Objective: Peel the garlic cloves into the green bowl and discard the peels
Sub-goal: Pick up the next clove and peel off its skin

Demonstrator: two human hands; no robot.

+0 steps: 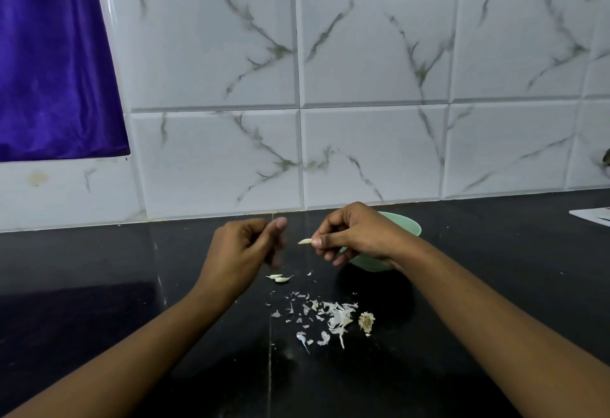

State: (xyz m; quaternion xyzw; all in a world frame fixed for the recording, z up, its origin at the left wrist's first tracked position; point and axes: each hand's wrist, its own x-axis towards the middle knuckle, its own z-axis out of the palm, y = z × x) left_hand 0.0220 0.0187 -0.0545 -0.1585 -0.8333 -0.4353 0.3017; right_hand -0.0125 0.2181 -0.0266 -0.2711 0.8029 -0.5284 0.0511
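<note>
1. A marble-patterned tiled wall [373, 87] filled the upper part of the view, with a purple curtain [49, 54] hanging at its left edge.
2. Below it ran a black counter [99, 269], over which two bare forearms reached in from the lower corners and angled toward the middle.
3. The right hand [356, 236] was held above the counter, just in front of the green bowl [409, 228] and partly covering it; its wrist was bent inward and its knuckles turned up.
4. The left hand [237, 249] hovered near it at about the same height, blurred, its fingers [277, 224] loosely curled and holding nothing that could be made out.
5. A scatter of white garlic peels [333, 317] lay on the counter in front of both hands, with a dry root end [366, 322] just to its right.
6. Two small garlic cloves [280, 278] lay together on the counter below the left hand.
7. The fingers of the right hand pinched a single pale clove [305, 241] at one end, its tip pointing toward the left hand, apart from it.
</note>
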